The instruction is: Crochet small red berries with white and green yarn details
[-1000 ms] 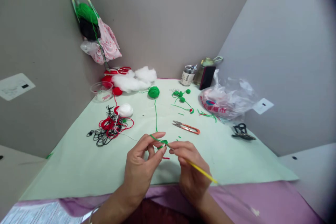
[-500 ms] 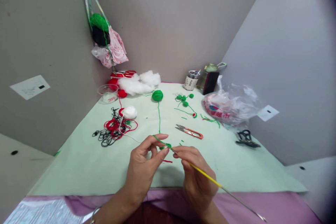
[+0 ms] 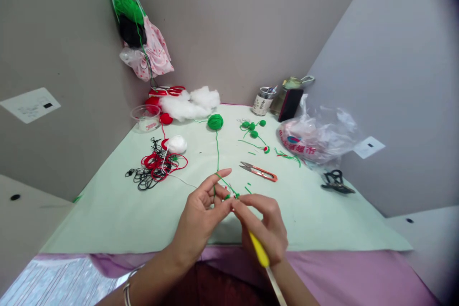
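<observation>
Between the thumb and fingers of my left hand (image 3: pixel 201 210) is a small crochet piece (image 3: pixel 233 196) in green, white and red, mostly covered by fingertips. Green yarn runs over the raised left index finger back to a green yarn ball (image 3: pixel 215 122). My right hand (image 3: pixel 265 224) grips a crochet hook (image 3: pixel 259 249) by its yellow handle, the metal far end pointing down toward me. The hook's tip is hidden at the piece, where both hands' fingertips meet. Beyond them lie orange-handled thread snips (image 3: pixel 258 171).
A white yarn ball (image 3: pixel 177 144) and tangled red and black yarn (image 3: pixel 154 165) lie left. White stuffing (image 3: pixel 190 104) is at the back. Small green crocheted balls (image 3: pixel 253 134), a plastic bag (image 3: pixel 315 134) and a black clip (image 3: pixel 337 182) are on the right.
My right hand has come in closer against the left fingertips. The hook has swung from slanting right to pointing more toward me. The whole view has shifted slightly.
</observation>
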`<state>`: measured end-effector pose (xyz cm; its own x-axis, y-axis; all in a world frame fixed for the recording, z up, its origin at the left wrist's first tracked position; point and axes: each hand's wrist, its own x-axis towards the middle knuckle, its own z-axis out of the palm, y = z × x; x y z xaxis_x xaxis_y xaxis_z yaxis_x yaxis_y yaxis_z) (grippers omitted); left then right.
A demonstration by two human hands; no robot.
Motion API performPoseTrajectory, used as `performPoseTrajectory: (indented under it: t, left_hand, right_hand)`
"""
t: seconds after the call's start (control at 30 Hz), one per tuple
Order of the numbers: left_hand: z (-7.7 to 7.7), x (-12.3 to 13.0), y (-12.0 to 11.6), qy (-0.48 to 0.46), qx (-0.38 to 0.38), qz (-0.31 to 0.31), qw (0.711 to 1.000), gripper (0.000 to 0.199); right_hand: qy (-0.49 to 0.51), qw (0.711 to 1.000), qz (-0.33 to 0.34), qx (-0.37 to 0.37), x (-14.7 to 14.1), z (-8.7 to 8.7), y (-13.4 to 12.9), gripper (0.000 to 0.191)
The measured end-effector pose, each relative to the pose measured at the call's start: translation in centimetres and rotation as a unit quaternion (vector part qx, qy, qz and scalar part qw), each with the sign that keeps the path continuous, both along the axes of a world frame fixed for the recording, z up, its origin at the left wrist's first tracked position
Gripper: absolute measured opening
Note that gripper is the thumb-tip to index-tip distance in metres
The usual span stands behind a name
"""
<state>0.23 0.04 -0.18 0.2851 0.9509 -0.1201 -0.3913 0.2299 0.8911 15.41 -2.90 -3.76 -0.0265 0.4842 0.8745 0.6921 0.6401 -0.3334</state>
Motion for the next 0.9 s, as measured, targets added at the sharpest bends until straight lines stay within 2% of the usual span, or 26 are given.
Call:
performPoseTrajectory:
  t: [0.07, 0.13, 0.17, 0.3, 0.4, 0.53, 0.63, 0.7, 0.8, 0.9]
  left_hand:
    - [0.1, 0.0, 0.1, -0.043, -0.052, -0.03, 0.997, 0.06]
    - [0.3, -0.1, 0.3, -0.077, -0.107, -0.06, 0.989, 0.06]
    - [0.5, -0.2, 0.4, -0.084, -0.12, -0.062, 0.987, 0.058]
    - [0.8, -0.4, 0.6, -0.057, -0.062, -0.017, 0.996, 0.05]
    - [0.7, -0.5, 0.5, -0.019, -0.012, -0.021, 1.0, 0.047]
    - [0.5, -1.0, 0.5, 0.054, 0.023, -0.01, 0.998, 0.046]
    - [0.5, -1.5, 0.6, 0.14, 0.077, 0.003, 0.987, 0.036]
    - [0.6, -1.6, 0.7, 0.159, 0.095, 0.002, 0.983, 0.032]
    - [0.4, -1.4, 0.7, 0.105, 0.069, -0.046, 0.991, 0.038]
    - [0.0, -0.9, 0.5, 0.031, 0.023, -0.081, 0.996, 0.042]
  right_hand:
    - [-0.054, 0.998, -0.014, 0.023, 0.1, 0.0, -0.1, 0.044]
    - [-0.018, 1.0, 0.018, 0.006, 0.2, 0.4, -0.3, 0.042]
    - [0.032, 0.999, 0.04, -0.018, 0.2, 0.7, -0.4, 0.04]
    - [0.237, 0.956, 0.11, -0.131, 0.3, 2.1, -0.5, 0.025]
    - [0.315, 0.924, 0.145, -0.163, 0.3, 2.3, -0.1, 0.022]
    - [0.317, 0.918, 0.146, -0.19, 0.3, 2.0, 0.0, 0.02]
    - [0.322, 0.917, 0.145, -0.187, 0.5, 2.0, -0.3, 0.021]
    - [0.333, 0.91, 0.158, -0.19, 0.7, 2.2, -0.5, 0.02]
    - [0.336, 0.902, 0.184, -0.198, 0.7, 2.4, -0.2, 0.019]
    - [0.306, 0.915, 0.17, -0.2, 0.3, 2.7, 0.3, 0.018]
